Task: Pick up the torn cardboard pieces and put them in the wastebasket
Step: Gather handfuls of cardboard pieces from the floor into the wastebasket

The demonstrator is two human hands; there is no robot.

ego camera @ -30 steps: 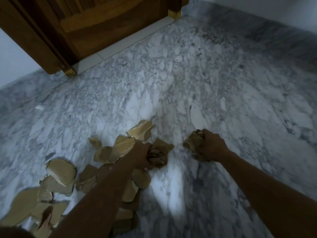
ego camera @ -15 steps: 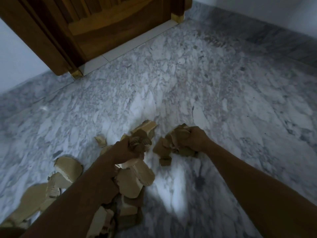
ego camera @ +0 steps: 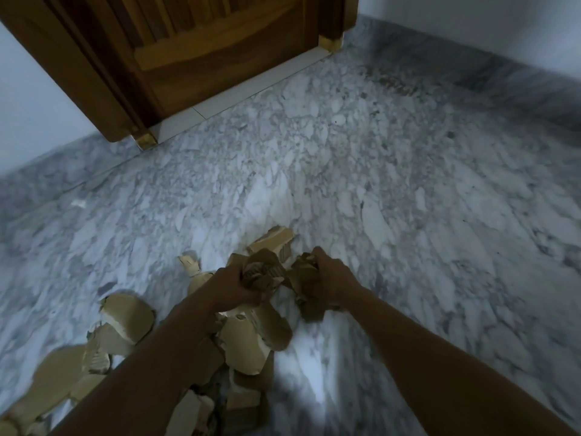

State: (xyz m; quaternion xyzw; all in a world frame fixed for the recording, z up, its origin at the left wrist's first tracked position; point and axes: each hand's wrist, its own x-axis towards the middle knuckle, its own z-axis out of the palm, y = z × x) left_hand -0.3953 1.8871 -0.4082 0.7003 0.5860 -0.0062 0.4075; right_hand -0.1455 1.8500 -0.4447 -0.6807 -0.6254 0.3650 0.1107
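Observation:
Torn brown cardboard pieces (ego camera: pixel 254 338) lie scattered on the marble floor (ego camera: pixel 377 190), from the lower left up to the middle. My left hand (ego camera: pixel 234 287) is closed around a crumpled bunch of cardboard (ego camera: pixel 262 272). Right beside it, my right hand (ego camera: pixel 331 278) grips another wad of cardboard (ego camera: pixel 306 291). The two handfuls touch each other above the pile. More flat pieces (ego camera: pixel 125 319) rest to the left, partly hidden under my left forearm. No wastebasket is in view.
A wooden door (ego camera: pixel 201 51) with its frame stands at the back left, above a white threshold strip (ego camera: pixel 239 92). Pale walls (ego camera: pixel 471 23) meet the floor at the back right. A small white scrap (ego camera: pixel 78 203) lies on the floor at the left.
My two hands have come together over the pile, the right one moving left with its wad. The left hand has lifted a bunch of cardboard off the floor. The view has shifted slightly.

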